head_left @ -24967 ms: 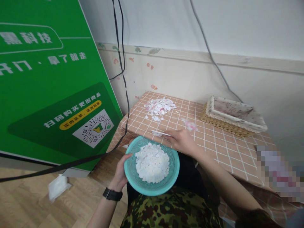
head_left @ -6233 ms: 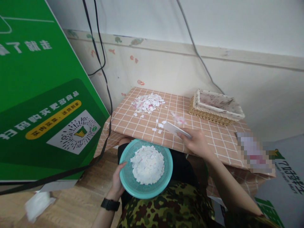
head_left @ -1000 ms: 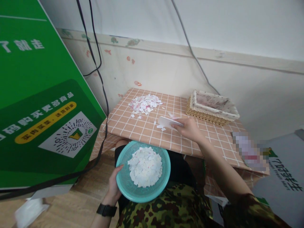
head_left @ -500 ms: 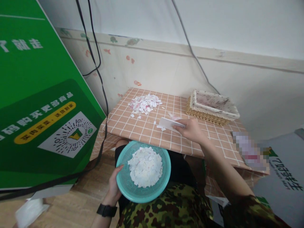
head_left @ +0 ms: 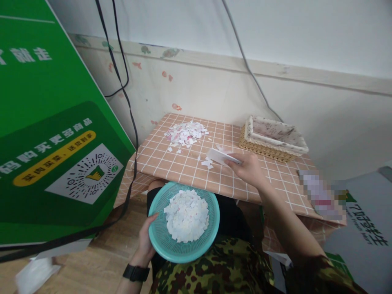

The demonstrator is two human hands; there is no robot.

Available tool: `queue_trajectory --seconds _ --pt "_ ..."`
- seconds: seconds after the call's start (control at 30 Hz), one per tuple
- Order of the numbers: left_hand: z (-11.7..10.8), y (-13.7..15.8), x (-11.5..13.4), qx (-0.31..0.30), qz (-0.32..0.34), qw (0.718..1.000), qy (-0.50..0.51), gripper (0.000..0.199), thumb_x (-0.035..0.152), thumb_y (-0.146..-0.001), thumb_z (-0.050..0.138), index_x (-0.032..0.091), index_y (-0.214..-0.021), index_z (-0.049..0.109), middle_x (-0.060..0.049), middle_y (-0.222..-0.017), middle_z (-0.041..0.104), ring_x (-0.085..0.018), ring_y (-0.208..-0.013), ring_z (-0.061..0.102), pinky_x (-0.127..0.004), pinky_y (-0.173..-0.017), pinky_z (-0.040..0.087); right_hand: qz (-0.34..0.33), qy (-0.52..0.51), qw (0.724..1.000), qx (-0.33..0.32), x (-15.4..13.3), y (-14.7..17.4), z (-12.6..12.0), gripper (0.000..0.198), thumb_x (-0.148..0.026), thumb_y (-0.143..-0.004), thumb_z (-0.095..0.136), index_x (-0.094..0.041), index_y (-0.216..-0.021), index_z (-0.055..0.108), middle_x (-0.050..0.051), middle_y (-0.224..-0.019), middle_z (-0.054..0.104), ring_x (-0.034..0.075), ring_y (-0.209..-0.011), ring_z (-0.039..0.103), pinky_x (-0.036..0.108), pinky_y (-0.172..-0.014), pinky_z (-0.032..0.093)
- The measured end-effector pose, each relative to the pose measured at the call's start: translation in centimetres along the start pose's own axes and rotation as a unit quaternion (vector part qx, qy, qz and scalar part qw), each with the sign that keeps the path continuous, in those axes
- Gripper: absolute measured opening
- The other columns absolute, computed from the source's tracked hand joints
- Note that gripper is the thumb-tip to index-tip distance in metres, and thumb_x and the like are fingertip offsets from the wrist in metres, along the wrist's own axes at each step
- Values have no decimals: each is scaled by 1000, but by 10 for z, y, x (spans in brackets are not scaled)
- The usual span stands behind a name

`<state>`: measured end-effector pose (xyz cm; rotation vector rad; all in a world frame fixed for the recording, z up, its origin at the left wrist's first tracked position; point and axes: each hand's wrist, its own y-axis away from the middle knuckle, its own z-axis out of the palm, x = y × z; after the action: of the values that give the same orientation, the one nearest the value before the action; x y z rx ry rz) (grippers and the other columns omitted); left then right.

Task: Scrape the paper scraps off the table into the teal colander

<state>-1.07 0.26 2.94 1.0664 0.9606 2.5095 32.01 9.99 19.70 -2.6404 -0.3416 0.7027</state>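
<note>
My left hand (head_left: 147, 237) grips the left rim of a round turquoise plastic basket (head_left: 155, 241), which rests on my lap. A mound of small white paper scraps (head_left: 187, 216) fills the middle of that basket. Over the table, my right hand (head_left: 248, 168) is closed on a flat white card (head_left: 223, 157), held with its edge close to the cloth. Several loose scraps (head_left: 207, 163) lie just left of the card, and some more show behind it. Farther back on the left is a pile of white and pinkish scraps (head_left: 186, 133).
A brown checked cloth (head_left: 171, 167) covers the table. A lined wicker basket (head_left: 269, 154) stands at the back right, against the wall. A green sign board (head_left: 61, 90) leans in from the left with black cables (head_left: 130, 106). A white bag (head_left: 36, 275) lies on the floor.
My right hand and the card have shifted slightly right, leaving loose scraps uncovered to the card's left. The turquoise basket and my left hand stay in nearly the same place.
</note>
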Motion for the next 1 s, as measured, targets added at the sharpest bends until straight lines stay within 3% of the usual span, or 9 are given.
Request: queue_trajectory --seconds 0.2,0.4,0.57,0.67,0.8,1.0 --pt "1 2 0 14 -3 1000 -9 15 17 -68 63 12 -79 71 -8 -73 74 -25 -70 69 -37 -71 55 -16 22 998 -48 -3 0 4 22 -27 -82 53 -22 -90 72 4 -68 70 16 -54 59 26 -51 37" --pt "3 4 1 37 0 999 -13 13 17 -68 62 13 -77 71 -8 -76 75 -24 -73 69 -37 -73 55 -17 -5 1000 -24 -4 -18 5 23 -26 -82 52 -23 -94 71 4 -87 72 17 -66 63 27 -59 42" --pt "2 4 1 47 -19 998 -20 12 17 -68 62 12 -76 71 -8 -73 74 -23 -67 69 -36 -70 55 6 21 999 -33 1 -6 -13 20 -25 -80 54 -21 -86 72 3 -74 71 15 -56 60 26 -52 39" --pt "3 4 0 60 -29 997 -26 11 17 -67 63 13 -73 71 -7 -70 74 -24 -66 69 -37 -69 55 -3 36 998 -49 3 -6 -9 19 -25 -79 54 -21 -86 72 3 -69 70 15 -52 58 26 -51 36" --pt "5 2 0 77 -34 996 -29 8 16 -65 64 14 -69 71 -6 -68 74 -24 -66 69 -36 -67 56 -15 3 999 -45 4 -14 1 22 -26 -82 53 -20 -90 72 5 -79 72 16 -58 61 27 -53 39" --pt "3 -3 -1 71 -75 994 -33 10 17 -64 66 14 -72 72 -7 -73 75 -25 -70 69 -38 -71 55 19 -1 999 -35 9 -12 -4 21 -25 -82 54 -21 -93 71 5 -86 72 18 -65 65 26 -58 44"
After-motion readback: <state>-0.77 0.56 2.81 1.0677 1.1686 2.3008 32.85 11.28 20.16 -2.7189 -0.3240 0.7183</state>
